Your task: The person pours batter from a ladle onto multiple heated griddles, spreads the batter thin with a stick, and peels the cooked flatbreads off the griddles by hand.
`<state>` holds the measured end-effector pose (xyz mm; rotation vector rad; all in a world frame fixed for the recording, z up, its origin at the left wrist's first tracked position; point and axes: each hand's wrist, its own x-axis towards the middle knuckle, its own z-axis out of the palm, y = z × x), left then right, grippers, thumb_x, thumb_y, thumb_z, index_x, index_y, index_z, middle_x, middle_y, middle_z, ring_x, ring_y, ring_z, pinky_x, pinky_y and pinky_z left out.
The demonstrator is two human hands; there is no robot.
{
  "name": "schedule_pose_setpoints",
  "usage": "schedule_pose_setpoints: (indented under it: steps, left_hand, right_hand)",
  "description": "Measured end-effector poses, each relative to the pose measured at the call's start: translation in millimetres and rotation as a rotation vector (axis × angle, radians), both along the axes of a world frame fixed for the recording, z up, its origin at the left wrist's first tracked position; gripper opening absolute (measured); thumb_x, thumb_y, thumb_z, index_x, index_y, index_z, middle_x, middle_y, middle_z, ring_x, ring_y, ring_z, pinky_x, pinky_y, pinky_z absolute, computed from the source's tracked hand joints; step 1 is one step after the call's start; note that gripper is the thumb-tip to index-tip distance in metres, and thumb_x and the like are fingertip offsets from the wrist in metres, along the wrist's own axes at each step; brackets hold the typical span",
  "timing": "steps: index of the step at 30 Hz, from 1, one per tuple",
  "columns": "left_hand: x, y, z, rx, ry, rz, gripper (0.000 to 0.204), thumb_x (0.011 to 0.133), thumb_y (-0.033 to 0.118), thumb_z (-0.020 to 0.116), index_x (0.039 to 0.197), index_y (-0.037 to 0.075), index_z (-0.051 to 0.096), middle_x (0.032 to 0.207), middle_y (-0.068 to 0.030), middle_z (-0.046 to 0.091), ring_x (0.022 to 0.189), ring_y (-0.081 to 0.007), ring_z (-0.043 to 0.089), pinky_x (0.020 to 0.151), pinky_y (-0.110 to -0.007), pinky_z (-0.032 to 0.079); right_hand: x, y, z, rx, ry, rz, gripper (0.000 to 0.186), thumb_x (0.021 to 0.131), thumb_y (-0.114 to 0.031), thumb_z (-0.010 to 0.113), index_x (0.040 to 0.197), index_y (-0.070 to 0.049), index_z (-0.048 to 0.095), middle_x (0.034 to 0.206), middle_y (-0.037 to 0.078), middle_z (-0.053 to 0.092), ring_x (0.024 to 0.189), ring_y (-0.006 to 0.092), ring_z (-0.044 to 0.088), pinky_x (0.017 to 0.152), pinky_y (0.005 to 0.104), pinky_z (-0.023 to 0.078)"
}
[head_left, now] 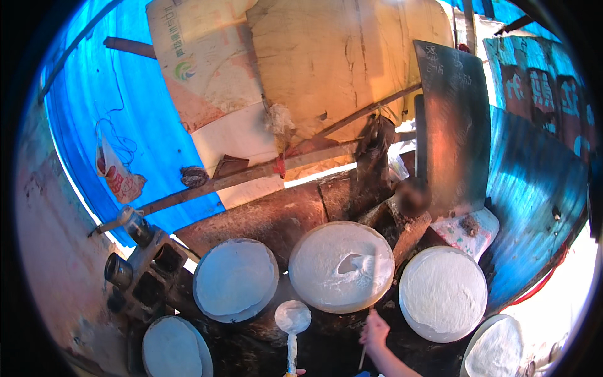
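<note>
Low in the picture, my right hand (375, 331) is closed round a thin stick (362, 359). Its far end seems to run on as a blurred pale strip over the large middle disc (320, 270). That disc is coated in white paste, with a ragged darker gap right of its centre. At the lower edge only a bit of my left hand (301, 372) shows, closed at the handle of a ladle (293, 316). The ladle's round head is smeared white and lies just in front of the middle disc.
More white-coated discs stand around: left (235, 279), right (443, 294), lower left (171, 349) and lower right (496, 349). Dark hollow blocks (147, 289) stand at the left. Behind are a rusty ledge (264, 217), a tall metal sheet (453, 125) and cardboard panels (352, 63).
</note>
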<state>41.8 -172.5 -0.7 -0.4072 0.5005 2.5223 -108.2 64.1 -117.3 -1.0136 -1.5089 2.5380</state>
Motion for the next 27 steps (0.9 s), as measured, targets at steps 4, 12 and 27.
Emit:
schedule_pose_setpoints:
  steps: [4, 12, 27]
  left_hand:
    - [-4, 6, -1, 0.007, -0.021, -0.002, 0.043, 0.087, 0.000, 0.044, 0.128, 0.011, 0.036, 0.079, -0.0034, 0.038, 0.052, -0.0047, 0.034, 0.042, -0.014, 0.031]
    - [2, 5, 5, -0.010, 0.099, 0.023, 0.052, 0.083, 0.005, 0.054, 0.130, 0.010, 0.033, 0.077, -0.0034, 0.038, 0.052, -0.0043, 0.035, 0.041, -0.013, 0.031]
    - [-162, 75, 21, -0.305, 0.272, -0.168, 0.039, 0.081, 0.002, 0.048, 0.119, 0.005, 0.039, 0.072, -0.0040, 0.044, 0.048, -0.0058, 0.038, 0.040, -0.018, 0.033]
  right_hand:
    - [-23, -15, 15, -0.109, -0.016, 0.259, 0.009, 0.086, -0.022, 0.055, 0.089, -0.013, 0.055, 0.051, 0.002, 0.038, 0.037, 0.0115, 0.036, 0.035, 0.0250, 0.031]
    - [-5, 64, 14, 0.081, -0.016, 0.372, 0.010, 0.085, -0.018, 0.057, 0.090, -0.010, 0.055, 0.049, -0.003, 0.034, 0.036, 0.0095, 0.032, 0.034, 0.0221, 0.025]
    - [17, 93, 22, -0.186, -0.113, 0.656, 0.010, 0.085, -0.015, 0.055, 0.094, -0.011, 0.055, 0.052, 0.000, 0.039, 0.038, 0.0097, 0.037, 0.034, 0.0225, 0.026]
